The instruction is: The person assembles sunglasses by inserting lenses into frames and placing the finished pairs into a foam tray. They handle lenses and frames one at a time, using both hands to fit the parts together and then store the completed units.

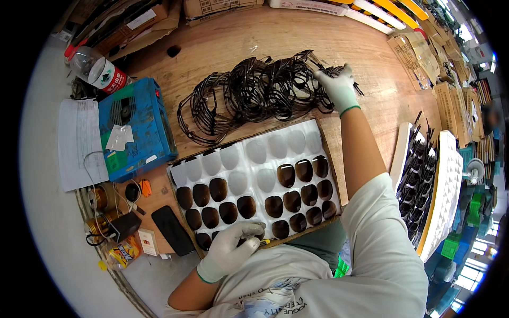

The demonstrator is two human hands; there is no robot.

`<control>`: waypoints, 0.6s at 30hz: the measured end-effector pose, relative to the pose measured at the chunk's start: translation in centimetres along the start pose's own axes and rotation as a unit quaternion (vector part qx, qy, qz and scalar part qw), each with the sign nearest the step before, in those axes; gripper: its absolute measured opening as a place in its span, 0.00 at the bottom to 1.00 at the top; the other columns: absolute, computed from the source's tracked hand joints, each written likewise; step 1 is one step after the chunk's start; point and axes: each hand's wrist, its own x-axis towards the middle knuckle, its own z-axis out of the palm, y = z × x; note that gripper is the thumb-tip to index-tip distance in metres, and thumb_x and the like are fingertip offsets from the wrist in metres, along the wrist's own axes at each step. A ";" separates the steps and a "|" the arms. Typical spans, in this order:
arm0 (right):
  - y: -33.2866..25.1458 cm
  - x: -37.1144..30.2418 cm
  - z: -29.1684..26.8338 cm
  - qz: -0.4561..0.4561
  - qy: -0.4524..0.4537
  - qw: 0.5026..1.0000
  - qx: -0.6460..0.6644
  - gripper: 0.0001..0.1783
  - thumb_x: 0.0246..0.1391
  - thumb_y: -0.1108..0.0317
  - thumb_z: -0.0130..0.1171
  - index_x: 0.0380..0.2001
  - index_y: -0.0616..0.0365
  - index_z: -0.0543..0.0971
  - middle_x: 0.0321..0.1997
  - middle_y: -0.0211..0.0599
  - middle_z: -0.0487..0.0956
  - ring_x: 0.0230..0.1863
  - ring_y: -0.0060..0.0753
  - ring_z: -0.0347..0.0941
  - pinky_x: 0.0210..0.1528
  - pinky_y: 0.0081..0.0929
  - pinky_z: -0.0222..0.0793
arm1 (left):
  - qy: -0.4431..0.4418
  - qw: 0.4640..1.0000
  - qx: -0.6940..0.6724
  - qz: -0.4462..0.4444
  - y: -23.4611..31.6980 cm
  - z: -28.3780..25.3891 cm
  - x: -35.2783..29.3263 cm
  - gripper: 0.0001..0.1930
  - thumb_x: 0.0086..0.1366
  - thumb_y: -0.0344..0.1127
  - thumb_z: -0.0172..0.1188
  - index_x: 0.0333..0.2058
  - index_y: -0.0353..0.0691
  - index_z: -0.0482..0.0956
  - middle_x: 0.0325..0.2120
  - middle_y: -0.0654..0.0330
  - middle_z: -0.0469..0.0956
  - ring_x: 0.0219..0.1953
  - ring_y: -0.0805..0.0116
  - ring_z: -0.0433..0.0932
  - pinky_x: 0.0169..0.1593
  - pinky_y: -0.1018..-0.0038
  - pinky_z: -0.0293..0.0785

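Observation:
My right hand [338, 89], in a white glove, reaches to the right end of a heap of dark spectacle frames [254, 87]. Its fingers are apart and touch the frames there. Close to my body, my left hand [230, 252], also gloved, is closed at the near edge of a lens tray [246, 159]. A yellow and dark slim piece [263, 242] pokes out beside its fingers; what they hold is mostly hidden. Brown tinted lenses [291, 201] fill the tray's nearer rows, while several far pockets show only white lining.
On the left are a blue box-shaped device [135, 127], a bottle [98, 69], a black phone [173, 230], solder-like wire spools [98, 212] and papers [79, 143]. At right stands a white tray of dark frames [419, 185]. Cardboard boxes [419, 58] line the far right.

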 end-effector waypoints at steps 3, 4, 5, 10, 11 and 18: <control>3.7 1.1 1.3 -0.063 -0.050 0.994 -0.072 0.54 0.47 0.48 0.71 0.69 0.69 0.62 0.62 0.65 0.76 0.65 0.55 0.73 0.67 0.37 0.68 | 0.012 0.999 -0.023 -0.032 1.5 0.3 0.5 0.15 0.69 0.27 0.58 0.52 0.28 0.77 0.47 0.53 0.81 0.47 0.70 0.80 0.55 0.72 0.76; 4.2 1.6 1.4 -0.049 -0.038 0.996 -0.061 0.50 0.48 0.49 0.70 0.68 0.69 0.64 0.62 0.64 0.76 0.65 0.54 0.73 0.67 0.38 0.68 | 0.017 0.998 -0.035 -0.044 1.7 0.4 0.7 0.15 0.68 0.27 0.57 0.52 0.28 0.77 0.47 0.53 0.81 0.46 0.71 0.80 0.54 0.72 0.76; 4.7 2.1 1.3 -0.035 -0.026 0.998 -0.050 0.47 0.50 0.50 0.69 0.66 0.68 0.66 0.63 0.63 0.76 0.65 0.54 0.73 0.67 0.38 0.67 | 0.010 0.999 -0.027 -0.038 1.6 0.5 0.9 0.15 0.69 0.27 0.57 0.53 0.28 0.77 0.47 0.54 0.81 0.46 0.71 0.80 0.54 0.73 0.76; 7.9 5.5 2.4 -0.006 0.088 0.970 0.225 0.37 0.57 0.56 0.65 0.63 0.70 0.70 0.58 0.58 0.79 0.59 0.48 0.77 0.60 0.35 0.72 | 0.003 1.000 0.004 -0.020 1.9 0.9 1.1 0.16 0.69 0.26 0.57 0.54 0.28 0.76 0.47 0.54 0.81 0.46 0.72 0.79 0.54 0.73 0.76; 7.9 6.1 2.3 0.001 0.109 0.965 0.238 0.35 0.59 0.57 0.65 0.62 0.72 0.71 0.56 0.57 0.80 0.56 0.44 0.79 0.57 0.33 0.73 | 0.003 1.000 -0.001 -0.026 1.9 0.9 1.2 0.17 0.69 0.27 0.57 0.55 0.27 0.75 0.47 0.54 0.81 0.46 0.72 0.79 0.54 0.73 0.76; 0.9 2.2 4.0 -0.102 -0.009 0.981 0.166 0.33 0.63 0.49 0.62 0.57 0.70 0.76 0.49 0.53 0.83 0.49 0.40 0.80 0.54 0.34 0.74 | -0.003 0.998 0.014 -0.064 2.8 1.4 2.0 0.18 0.69 0.29 0.56 0.55 0.27 0.74 0.52 0.53 0.78 0.53 0.69 0.76 0.59 0.70 0.72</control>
